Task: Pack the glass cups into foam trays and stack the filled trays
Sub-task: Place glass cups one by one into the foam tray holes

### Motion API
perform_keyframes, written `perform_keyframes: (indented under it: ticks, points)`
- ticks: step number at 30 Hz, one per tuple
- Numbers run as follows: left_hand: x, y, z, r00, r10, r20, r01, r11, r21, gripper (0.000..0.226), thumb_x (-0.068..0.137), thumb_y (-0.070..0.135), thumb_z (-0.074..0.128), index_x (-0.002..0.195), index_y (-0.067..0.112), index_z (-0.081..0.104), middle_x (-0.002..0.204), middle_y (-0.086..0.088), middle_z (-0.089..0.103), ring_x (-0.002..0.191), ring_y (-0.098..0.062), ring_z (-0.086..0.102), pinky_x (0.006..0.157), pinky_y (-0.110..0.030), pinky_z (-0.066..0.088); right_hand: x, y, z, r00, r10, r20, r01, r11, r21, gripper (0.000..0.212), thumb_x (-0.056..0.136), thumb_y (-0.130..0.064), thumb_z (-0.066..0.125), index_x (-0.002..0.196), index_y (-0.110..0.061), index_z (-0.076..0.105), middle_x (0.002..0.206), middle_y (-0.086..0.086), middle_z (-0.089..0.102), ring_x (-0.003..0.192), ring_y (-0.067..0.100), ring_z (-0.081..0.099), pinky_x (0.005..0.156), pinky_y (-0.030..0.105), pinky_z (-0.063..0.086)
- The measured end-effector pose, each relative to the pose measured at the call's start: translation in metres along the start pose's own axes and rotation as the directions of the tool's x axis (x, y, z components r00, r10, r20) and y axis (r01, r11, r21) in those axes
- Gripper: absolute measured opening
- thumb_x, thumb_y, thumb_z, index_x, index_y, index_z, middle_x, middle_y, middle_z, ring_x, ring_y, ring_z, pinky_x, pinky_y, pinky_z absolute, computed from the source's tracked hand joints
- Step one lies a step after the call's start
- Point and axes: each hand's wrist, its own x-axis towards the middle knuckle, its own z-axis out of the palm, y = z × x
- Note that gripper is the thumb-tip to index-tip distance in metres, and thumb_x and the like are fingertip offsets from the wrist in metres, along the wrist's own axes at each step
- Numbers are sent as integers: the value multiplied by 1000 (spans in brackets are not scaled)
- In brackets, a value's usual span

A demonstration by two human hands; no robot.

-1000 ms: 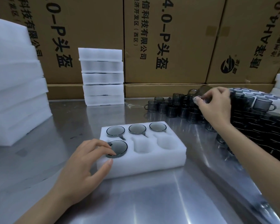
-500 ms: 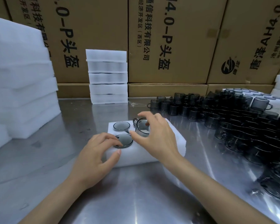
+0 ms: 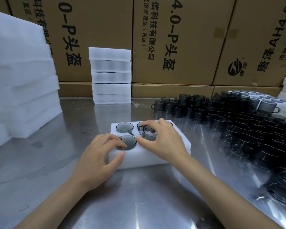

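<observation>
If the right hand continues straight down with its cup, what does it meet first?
Probably the foam tray: the right hand holds the glass cup just above a middle pocket, though its fingers hide that pocket.

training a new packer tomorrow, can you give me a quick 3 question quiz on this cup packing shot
1. True or false: the right hand grips a glass cup over the foam tray.
2. Multiple choice: where does the stack of filled trays stand? A) against the cardboard boxes at the back B) on the loose cups C) under the left hand
3. Fill in: the left hand's fingers rest on the rim of the ___ cup in the tray's near row.

Key: 1 true; 2 A; 3 left
</observation>
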Motion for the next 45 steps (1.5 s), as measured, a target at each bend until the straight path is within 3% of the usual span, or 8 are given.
perform_keyframes:
  ticks: [8, 12, 18, 26, 30, 33, 37, 45]
  points:
    - [8, 27, 10, 984, 173, 42, -178, 966, 186, 62, 86, 47, 43, 143, 24, 41, 149, 14, 36, 139, -6, 30, 114, -30, 20, -14, 11, -23, 989, -149, 13, 149, 989, -4, 50, 94, -44, 46, 142, -30, 40, 144, -19, 40, 129, -4, 27, 96, 1, 12]
    - [12, 32, 23, 983, 147, 111, -169, 959, 227, 65, 87, 54, 34, 147, 30, 26, 153, 17, 25, 144, -7, 18, 115, -33, 12, -22, 13, -20, 986, -149, 69, 152, 988, -38, 51, 95, -36, 47, 145, -31, 36, 149, -21, 31, 136, -4, 26, 106, 11, 16]
    - [10, 27, 26, 980, 166, 107, -192, 931, 309, 53, 83, 47, 42, 119, 17, 67, 126, 5, 63, 120, -21, 57, 104, -35, 34, -30, 13, -14, 963, -196, 187, 236, 947, -219, 53, 97, -43, 37, 148, -29, 29, 154, -15, 24, 141, 2, 19, 115, 27, 12]
    - [5, 22, 29, 971, 189, 146, -230, 907, 354, 56, 83, 45, 45, 129, 16, 59, 134, 6, 57, 116, -15, 58, 104, -38, 33, -30, 19, -12, 962, -242, 123, 260, 952, -159, 52, 96, -49, 34, 144, -29, 36, 149, -14, 36, 138, 3, 26, 113, 25, 12]
    - [4, 23, 29, 979, 180, 95, -200, 934, 296, 53, 85, 40, 43, 131, 18, 56, 134, 8, 55, 120, -11, 50, 109, -35, 21, -19, 35, -26, 968, -63, -245, 121, 965, 230, 39, 93, -33, 42, 126, -22, 59, 120, -16, 56, 117, 2, 45, 97, 16, 30]
    - [1, 20, 28, 990, 142, 4, -140, 971, 193, 47, 86, 38, 42, 126, 19, 58, 126, 9, 57, 118, -7, 47, 109, -31, 18, -7, 73, -46, 903, 159, -400, -159, 987, 34, 35, 94, -22, 47, 128, -17, 56, 139, -2, 49, 129, 18, 36, 105, 30, 27]
    - [1, 19, 28, 992, 122, -39, -115, 982, 153, 41, 87, 37, 41, 117, 19, 62, 119, 9, 59, 114, -8, 47, 106, -28, 22, -6, 122, -57, 833, 433, -344, -543, 761, -356, 47, 92, -26, 50, 136, -12, 42, 154, 18, 19, 141, 33, 10, 114, 52, 4]
    - [0, 19, 28, 994, 103, -31, -97, 985, 142, 41, 87, 38, 41, 115, 19, 63, 118, 9, 59, 114, -10, 49, 104, -33, 29, -5, 139, -49, 822, 474, -316, -570, 684, -456, 46, 92, -27, 50, 134, -10, 42, 138, 16, 44, 136, 33, 23, 113, 57, 2]
